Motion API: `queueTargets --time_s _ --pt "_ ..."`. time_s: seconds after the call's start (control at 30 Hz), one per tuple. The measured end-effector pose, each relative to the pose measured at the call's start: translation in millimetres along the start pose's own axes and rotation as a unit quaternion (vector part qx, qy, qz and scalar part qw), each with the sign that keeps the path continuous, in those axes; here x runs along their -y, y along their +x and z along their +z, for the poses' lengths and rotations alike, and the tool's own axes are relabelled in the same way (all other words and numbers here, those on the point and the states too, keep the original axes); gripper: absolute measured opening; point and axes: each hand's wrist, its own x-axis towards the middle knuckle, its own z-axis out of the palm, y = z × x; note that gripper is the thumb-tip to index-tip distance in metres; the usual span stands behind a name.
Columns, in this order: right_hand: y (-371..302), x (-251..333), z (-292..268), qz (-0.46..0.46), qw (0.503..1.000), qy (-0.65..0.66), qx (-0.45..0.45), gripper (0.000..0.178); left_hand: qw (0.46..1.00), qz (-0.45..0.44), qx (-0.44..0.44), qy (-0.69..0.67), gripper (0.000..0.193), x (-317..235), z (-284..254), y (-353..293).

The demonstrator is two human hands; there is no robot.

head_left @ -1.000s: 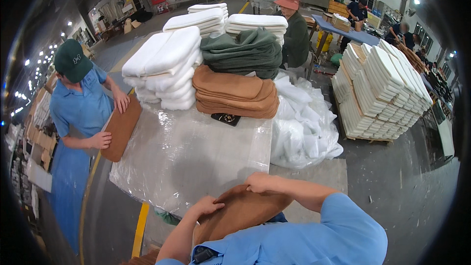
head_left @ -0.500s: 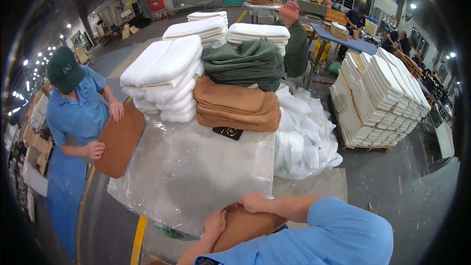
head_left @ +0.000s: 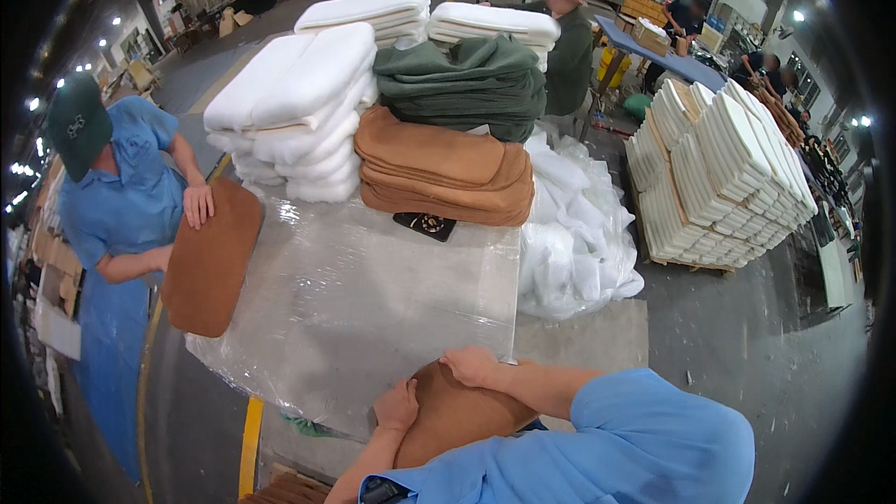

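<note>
A brown fabric cushion [head_left: 459, 413] is held against my body at the near edge of the table. My left hand [head_left: 397, 404] grips its left edge with bent fingers. At its far edge, my right hand [head_left: 469, 366] is closed on the fabric, close to the left hand. My forearms hide part of the cushion's lower side. Farther up the table lies a stack of brown fabric covers [head_left: 439, 168], with a small black patterned item [head_left: 425, 225] in front of it.
Plastic sheeting covers the table [head_left: 364, 308]. White pads [head_left: 289, 84] and folded green fabric [head_left: 462, 89] are stacked at the back. At left, a co-worker holds another brown cushion [head_left: 213, 261]. Bagged white filling [head_left: 583, 233] and a loaded pallet [head_left: 714, 182] stand to the right.
The view has shifted a little, and both my hands still grip the cushion, slightly farther left in view. The co-worker's cushion is more upright, with one hand now largely behind it.
</note>
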Motion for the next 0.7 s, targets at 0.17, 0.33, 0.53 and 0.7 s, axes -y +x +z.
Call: queueTargets --time_s 0.17,0.33,0.53,0.7 --pt "-10.5 -10.8 -28.0 -0.015 0.998 0.011 0.058 0.043 0.993 0.095 0.025 -0.072 0.041 12.6 -20.8 -11.4" --pt "-28.6 -38.7 -55.2 -0.008 0.979 -0.099 0.18 0.047 0.959 -0.011 0.237 -0.158 0.046 44.2 -49.2 -23.8" --pt "-19.5 -38.1 -22.7 0.139 0.988 0.014 0.061 0.046 0.958 -0.098 0.2 -0.179 0.048 32.8 -27.4 -12.6" --pt "-22.1 -18.1 -9.2 0.147 0.989 0.021 -0.01 0.041 0.989 -0.106 0.081 -0.065 0.047 21.4 -8.4 -24.9"
